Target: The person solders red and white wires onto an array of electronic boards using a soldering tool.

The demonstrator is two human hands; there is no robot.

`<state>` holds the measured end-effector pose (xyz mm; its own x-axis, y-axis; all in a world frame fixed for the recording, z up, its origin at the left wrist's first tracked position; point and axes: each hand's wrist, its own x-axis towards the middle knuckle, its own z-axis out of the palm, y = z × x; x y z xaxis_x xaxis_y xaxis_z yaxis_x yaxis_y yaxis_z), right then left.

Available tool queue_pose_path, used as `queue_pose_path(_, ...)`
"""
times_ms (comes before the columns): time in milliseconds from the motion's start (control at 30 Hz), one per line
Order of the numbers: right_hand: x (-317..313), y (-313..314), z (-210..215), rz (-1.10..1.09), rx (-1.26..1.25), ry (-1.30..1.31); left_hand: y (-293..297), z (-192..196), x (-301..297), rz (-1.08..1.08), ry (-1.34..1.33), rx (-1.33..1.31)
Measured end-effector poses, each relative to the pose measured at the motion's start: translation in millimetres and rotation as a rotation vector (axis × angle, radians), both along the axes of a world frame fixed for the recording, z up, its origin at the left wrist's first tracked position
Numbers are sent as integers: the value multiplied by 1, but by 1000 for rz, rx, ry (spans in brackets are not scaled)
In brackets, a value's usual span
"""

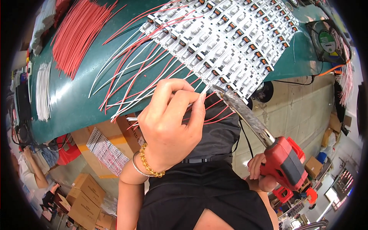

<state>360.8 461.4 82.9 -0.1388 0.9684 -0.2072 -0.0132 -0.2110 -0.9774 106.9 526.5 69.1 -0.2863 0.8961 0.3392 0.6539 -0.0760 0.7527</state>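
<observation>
Right hand [260, 174] wrapped round the red soldering gun [285, 161], left hand [170, 115] pinching a white wire [206, 89]!
Green table [73, 103] bears the white panel [226, 46], corner overhanging, seemingly for access; gun angled to its edge, wire pinched close, apparently for steadiness.

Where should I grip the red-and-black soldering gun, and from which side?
By the thick rear body of the soldering gun, from the picture's lower left, where the right hand holds it. The narrow metal barrel angles up-left toward the white boards and may be hot, so keep off it.
</observation>
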Motion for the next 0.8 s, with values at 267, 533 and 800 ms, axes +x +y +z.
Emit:
queue_pose_path(267,-8,11,-1,53,107,108,0,0,1,-4,5,1)
queue_pose_path(533,-10,-4,7,-282,-84,71,-1,3,-1,-2,-64,8)
queue_pose_path(800,-7,-2,7,-137,-19,135,-6,0,3,-54,-45,-16)
